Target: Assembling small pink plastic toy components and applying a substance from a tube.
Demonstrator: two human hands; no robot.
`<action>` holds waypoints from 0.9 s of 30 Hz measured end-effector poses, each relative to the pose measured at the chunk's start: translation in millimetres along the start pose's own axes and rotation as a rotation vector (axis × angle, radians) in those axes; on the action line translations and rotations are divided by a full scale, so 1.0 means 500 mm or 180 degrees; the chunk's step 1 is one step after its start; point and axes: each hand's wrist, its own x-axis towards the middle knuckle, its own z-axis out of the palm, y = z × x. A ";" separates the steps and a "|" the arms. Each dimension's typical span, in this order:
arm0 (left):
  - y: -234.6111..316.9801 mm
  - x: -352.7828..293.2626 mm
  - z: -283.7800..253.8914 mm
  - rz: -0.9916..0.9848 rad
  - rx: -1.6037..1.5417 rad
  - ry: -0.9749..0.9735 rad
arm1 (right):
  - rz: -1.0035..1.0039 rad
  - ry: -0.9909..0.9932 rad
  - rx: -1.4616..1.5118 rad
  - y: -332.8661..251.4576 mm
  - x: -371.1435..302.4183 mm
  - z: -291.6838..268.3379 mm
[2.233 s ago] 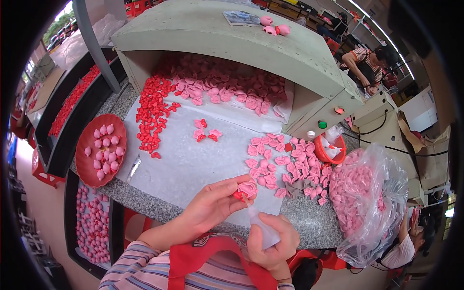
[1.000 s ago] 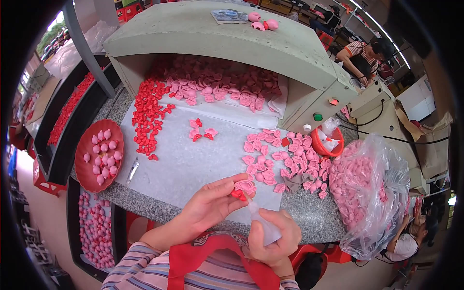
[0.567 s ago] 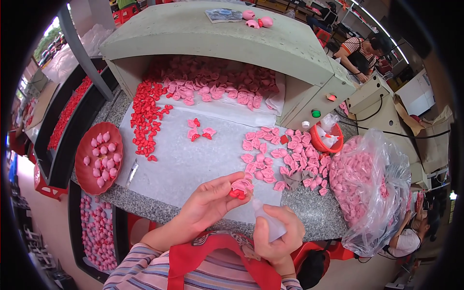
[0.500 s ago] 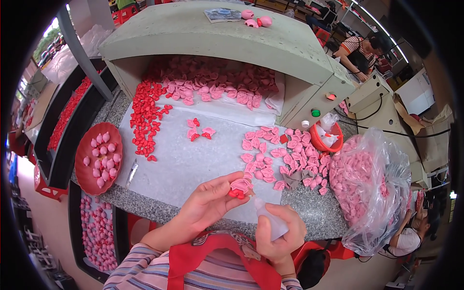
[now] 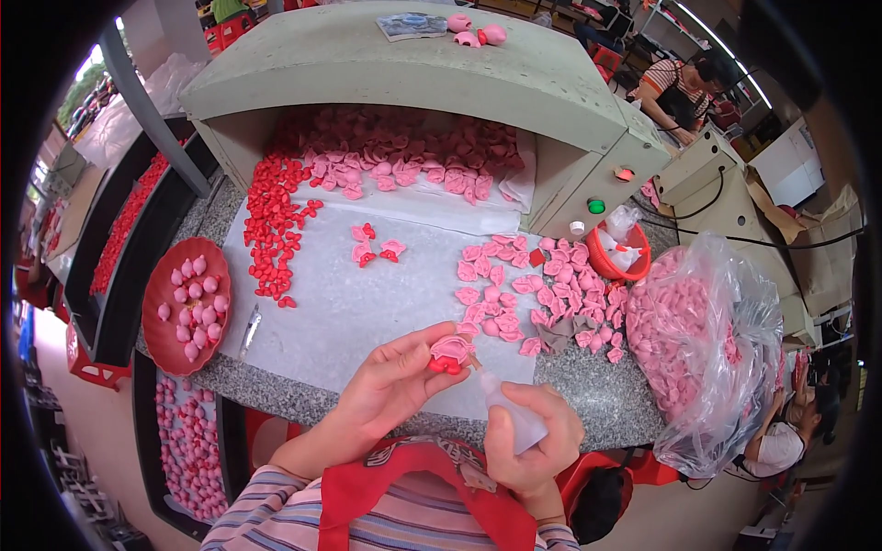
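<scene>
Between the fingertips of my left hand (image 5: 390,372) is a pink molded piece with a red bow-shaped part (image 5: 447,356) at its lower side. My right hand (image 5: 537,436) is closed around a translucent squeeze bottle (image 5: 514,415). The bottle's thin nozzle tip points at the right side of the pink piece; whether it touches cannot be told. Beyond my hands, a few pink pieces joined with red parts (image 5: 377,246) lie on the white sheet (image 5: 331,303). To the right spread many loose pink pieces (image 5: 501,303), and at left is a pile of red bow-shaped parts (image 5: 271,230).
A pale green hooded machine (image 5: 404,69) stands behind the sheet, with more pink pieces under it. At left is a red dish (image 5: 156,321) of pink balls. A small red basket (image 5: 604,262) and a clear plastic bag (image 5: 726,331) of pink pieces sit right. Other people work farther off.
The view has shifted slightly. My left hand and the pink piece have moved a little to the left; both hands keep their holds.
</scene>
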 end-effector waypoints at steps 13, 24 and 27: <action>-0.002 -0.001 -0.014 0.0049 0.0013 0.0035 | 0.0091 -0.0031 -0.0025 0.002 -0.005 -0.001; -0.012 0.006 -0.016 -0.0012 -0.0170 0.0057 | 0.0125 0.0110 0.0020 0.012 -0.013 -0.004; -0.008 0.006 -0.014 0.0002 -0.0172 0.0020 | 0.0660 -0.0141 -0.0106 -0.001 -0.023 -0.015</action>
